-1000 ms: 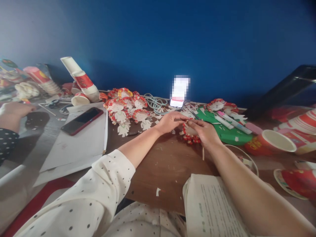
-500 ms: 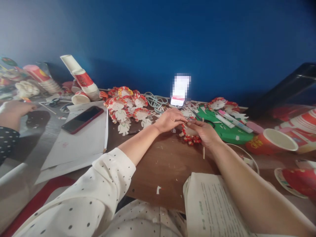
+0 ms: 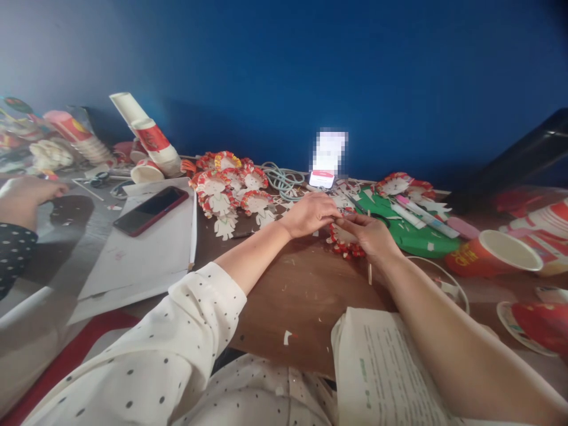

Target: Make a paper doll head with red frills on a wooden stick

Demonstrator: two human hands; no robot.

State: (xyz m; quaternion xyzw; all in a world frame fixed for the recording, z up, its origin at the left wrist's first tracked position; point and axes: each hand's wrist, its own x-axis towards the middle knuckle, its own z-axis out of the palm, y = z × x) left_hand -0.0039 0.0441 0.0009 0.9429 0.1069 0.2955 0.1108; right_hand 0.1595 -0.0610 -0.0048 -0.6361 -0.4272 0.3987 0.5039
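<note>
My left hand (image 3: pixel 312 214) reaches in over the brown table (image 3: pixel 284 296), its thumb and fingers pinched together. My right hand (image 3: pixel 371 235) meets it from the right, fingertips pinched too. Whatever sits between the fingertips is too small or hidden to make out. Just under them is a paper cutout with a red frilled rim (image 3: pixel 345 241), partly covered by my right hand; I cannot tell whether it is held or lying. A thin pale stick (image 3: pixel 370 273) shows below my right palm. Similar red-rimmed paper figures (image 3: pixel 219 192) are piled to the left.
A lit phone (image 3: pixel 326 163) stands against the blue wall. Black-handled scissors (image 3: pixel 380 220), markers (image 3: pixel 412 216) and a green sheet (image 3: pixel 412 239) lie right, near a paper cup (image 3: pixel 492 254). Left are a dark phone (image 3: pixel 151 210) on papers and another person's hand (image 3: pixel 33 192). Printed sheets (image 3: pixel 386 361) lie in front.
The view has shifted slightly. Both hands remain together over the red-rimmed cutout, with only small finger movement.
</note>
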